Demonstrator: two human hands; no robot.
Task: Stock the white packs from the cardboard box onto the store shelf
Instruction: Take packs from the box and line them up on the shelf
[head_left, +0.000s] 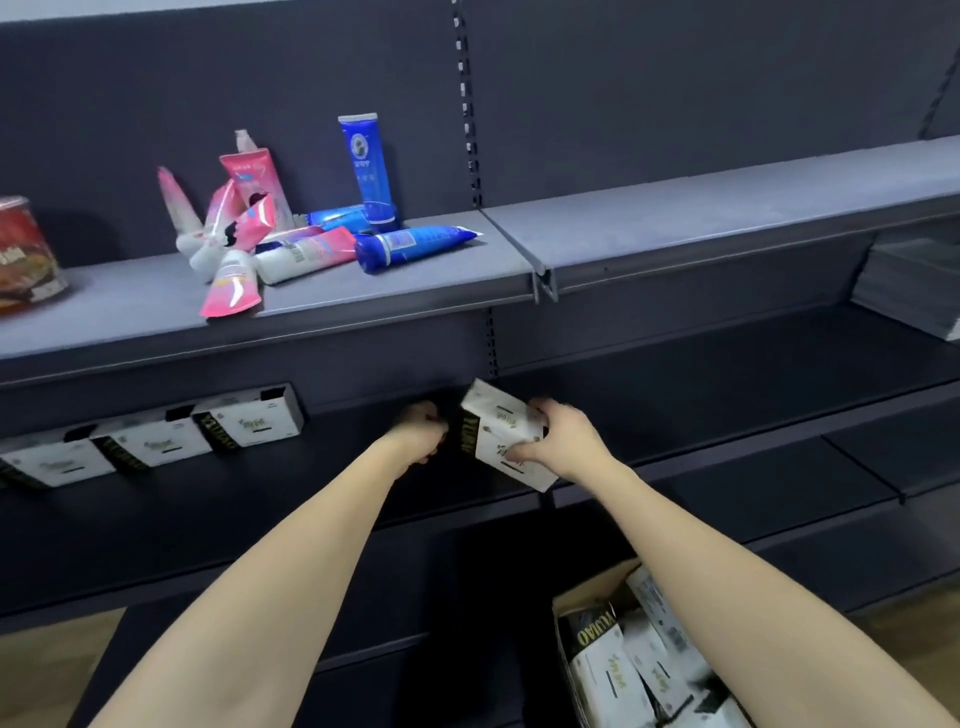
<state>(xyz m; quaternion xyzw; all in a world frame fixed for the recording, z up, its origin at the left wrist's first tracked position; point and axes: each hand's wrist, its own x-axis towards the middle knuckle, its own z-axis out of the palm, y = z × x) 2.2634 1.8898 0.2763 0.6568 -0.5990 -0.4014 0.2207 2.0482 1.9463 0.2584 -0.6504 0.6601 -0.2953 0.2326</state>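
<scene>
While your right hand (558, 436) curls its fingers (524, 453) around a tilted white pack (501, 434) over the dark shelf (322, 483), your left hand (421, 431) grips its black end.

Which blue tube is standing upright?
The tall blue tube against the back panel, cap down. The other two lie flat: one in front, one to its left.

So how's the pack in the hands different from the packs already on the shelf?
The held pack is tilted and gripped by both the left hand and the right hand; the shelved packs lie untouched in a row. The held pack is out near the shelf's middle; the shelved packs sit at its left, toward the back. All are white with a black end.
</scene>
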